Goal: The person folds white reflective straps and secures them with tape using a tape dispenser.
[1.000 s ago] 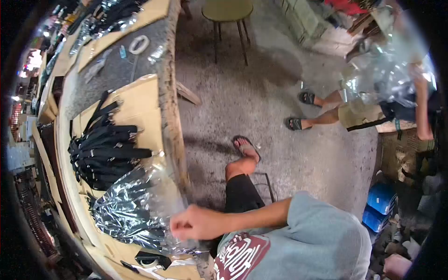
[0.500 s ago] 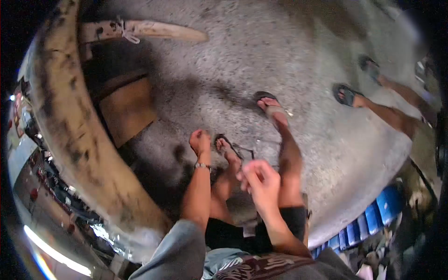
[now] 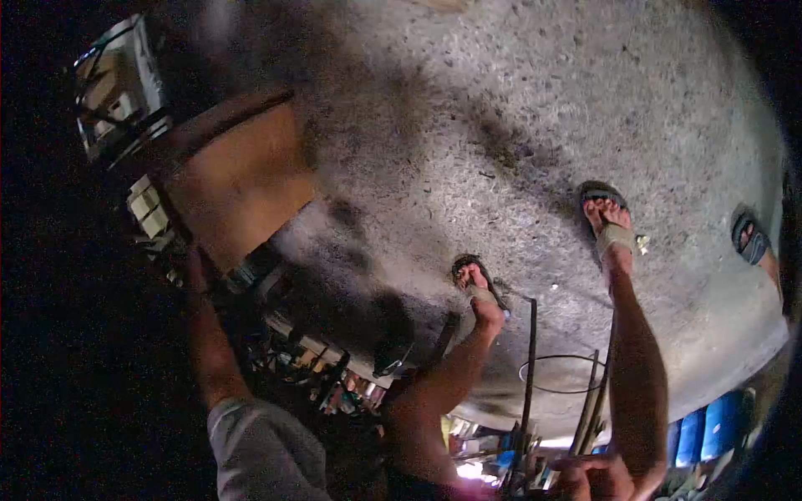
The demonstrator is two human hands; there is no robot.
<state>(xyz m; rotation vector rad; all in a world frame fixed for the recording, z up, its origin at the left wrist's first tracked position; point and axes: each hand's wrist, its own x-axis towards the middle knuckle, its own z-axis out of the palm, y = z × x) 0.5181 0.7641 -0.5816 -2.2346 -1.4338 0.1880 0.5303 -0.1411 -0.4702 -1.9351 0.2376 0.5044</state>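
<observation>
My left arm stretches out to the left, and my left hand (image 3: 196, 267) is a dim blur beside a brown cardboard panel (image 3: 255, 184); darkness hides its fingers. At the bottom edge, partly cut off, my right hand (image 3: 595, 478) is close to my right knee with its fingers curled. Whether anything is inside those fingers cannot be made out. My two feet in dark sandals, the left sandal (image 3: 468, 269) and the right sandal (image 3: 603, 196), rest on the concrete floor (image 3: 434, 175).
Dark stool legs (image 3: 530, 359) with a thin metal ring (image 3: 564, 357) stand between my legs. Another person's sandalled foot (image 3: 752, 238) is at the right. Blue containers (image 3: 706, 430) line the lower right. A metal-framed object (image 3: 121, 92) stands at the upper left.
The view has shifted, and the large curved beam at the left is out of sight. My left arm has swung out to the left; my right hand has dropped to the bottom edge.
</observation>
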